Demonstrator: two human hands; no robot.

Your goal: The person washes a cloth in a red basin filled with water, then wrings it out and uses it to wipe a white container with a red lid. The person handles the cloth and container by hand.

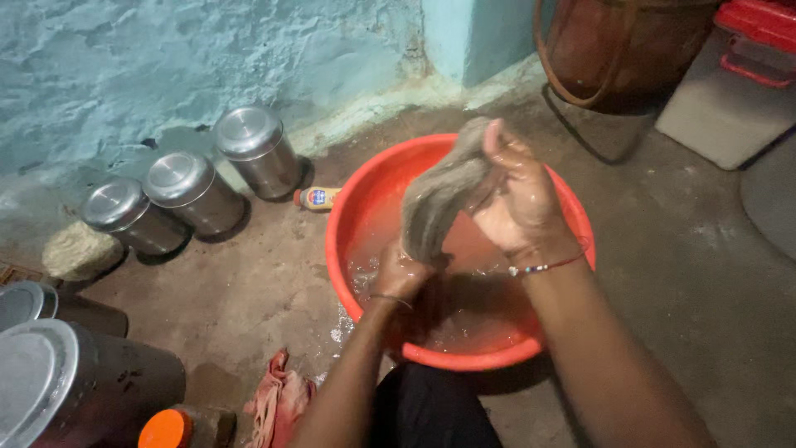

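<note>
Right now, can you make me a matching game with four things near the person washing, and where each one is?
Things:
1. grey cloth
2. small bottle
3. three steel tins
4. pink rag

Places:
A. lying on the floor between the red tub and the wall
B. crumpled on the floor near the person's left arm
C. held up over the soapy water by both hands, right hand high, left hand low
D. in a row along the blue wall

Pairs: 1-C, 2-A, 3-D, 4-B
</note>
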